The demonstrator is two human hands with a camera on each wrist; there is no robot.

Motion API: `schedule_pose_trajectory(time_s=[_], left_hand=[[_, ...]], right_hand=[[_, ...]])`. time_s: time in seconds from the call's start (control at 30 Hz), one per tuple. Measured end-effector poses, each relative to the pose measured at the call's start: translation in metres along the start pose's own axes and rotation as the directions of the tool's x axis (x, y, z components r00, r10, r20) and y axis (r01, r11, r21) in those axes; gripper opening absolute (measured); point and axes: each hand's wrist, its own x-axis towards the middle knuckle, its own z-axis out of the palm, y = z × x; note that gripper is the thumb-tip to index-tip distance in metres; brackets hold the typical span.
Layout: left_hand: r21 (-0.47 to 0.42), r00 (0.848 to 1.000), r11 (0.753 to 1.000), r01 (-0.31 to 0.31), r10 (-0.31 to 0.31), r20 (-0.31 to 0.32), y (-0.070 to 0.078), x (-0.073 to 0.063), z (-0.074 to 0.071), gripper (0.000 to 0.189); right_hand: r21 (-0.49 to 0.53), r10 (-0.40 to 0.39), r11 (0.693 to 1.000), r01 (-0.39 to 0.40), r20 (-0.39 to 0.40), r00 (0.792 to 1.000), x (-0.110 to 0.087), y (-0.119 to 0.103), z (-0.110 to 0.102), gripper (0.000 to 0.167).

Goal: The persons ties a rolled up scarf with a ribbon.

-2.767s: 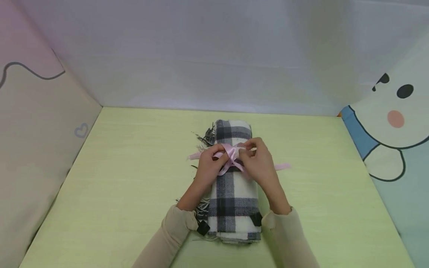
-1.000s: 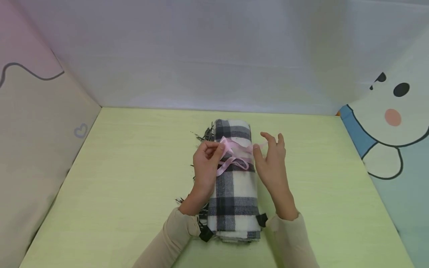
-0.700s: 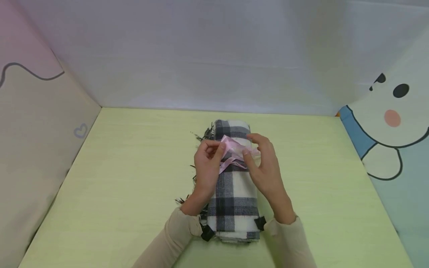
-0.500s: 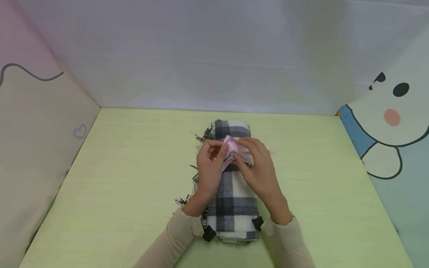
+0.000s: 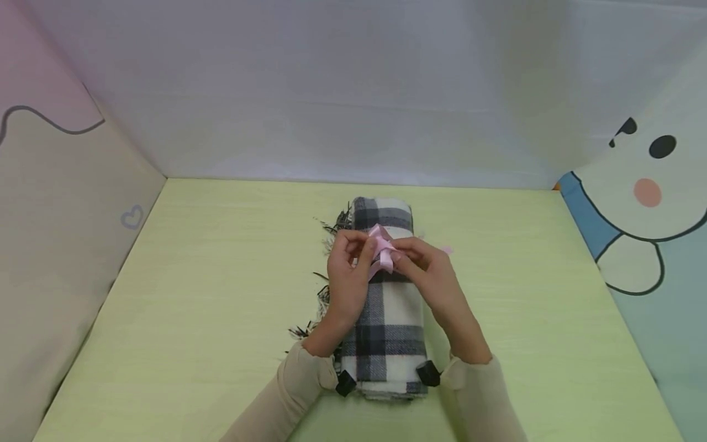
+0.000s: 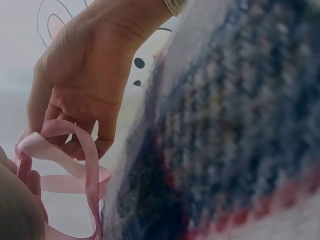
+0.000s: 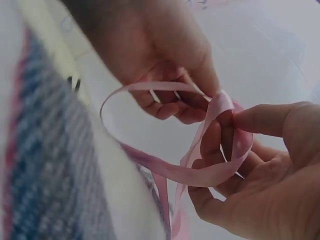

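A folded black, grey and white checked scarf lies lengthwise on the pale yellow table, its dark fringe along the left side. Pink satin ribbon sits looped over its upper half. My left hand pinches a raised fold of that ribbon between thumb and index finger. From the other side, my right hand pinches the ribbon too, thumb against fingers. In the right wrist view, one ribbon loop runs round the right fingers, clear of the cloth. Fingertips hide part of the knot area.
A pale table surrounds the scarf, backed by a white wall. A printed cartoon panel stands at right, a plain panel at left. Small black wrist pieces hang near both cuffs. A ribbon end shows at right.
The right hand, spread to the right with the ribbon drawn out a second ago, has come back to the middle and pinches the ribbon beside the left hand. The left hand keeps its hold.
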Motion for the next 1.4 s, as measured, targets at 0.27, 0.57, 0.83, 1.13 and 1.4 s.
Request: schedule_pose_trajectory(time_s=[0.27, 0.57, 0.83, 1.13, 1.4], left_hand=[[0.016, 0.998, 0.998, -0.056, 0.055, 0.022, -0.004, 0.001, -0.001, 0.013], [0.038, 0.996, 0.996, -0.075, 0.073, 0.043, -0.004, 0.000, 0.002, 0.012], [-0.059, 0.994, 0.996, 0.061, -0.055, 0.091, -0.002, 0.002, 0.001, 0.042], [-0.089, 0.961, 0.985, 0.150, -0.124, 0.247, -0.003, 0.005, -0.012, 0.030], [0.181, 0.979, 0.980, -0.081, 0.045, 0.197, -0.010, 0.006, -0.024, 0.009]], right_hand=[[0.266, -0.030, 0.964, 0.005, 0.090, 0.995, -0.001, 0.003, -0.005, 0.031], [0.070, -0.177, 0.981, 0.183, -0.078, 0.981, -0.002, 0.003, 0.003, 0.023], [0.091, -0.061, 0.992, 0.089, -0.270, 0.961, 0.000, 0.003, 0.008, 0.011], [0.301, 0.011, 0.949, 0.095, -0.331, 0.943, -0.001, 0.005, 0.006, 0.036], [0.376, 0.008, 0.915, 0.147, -0.381, 0.925, -0.004, 0.008, 0.002, 0.031]])
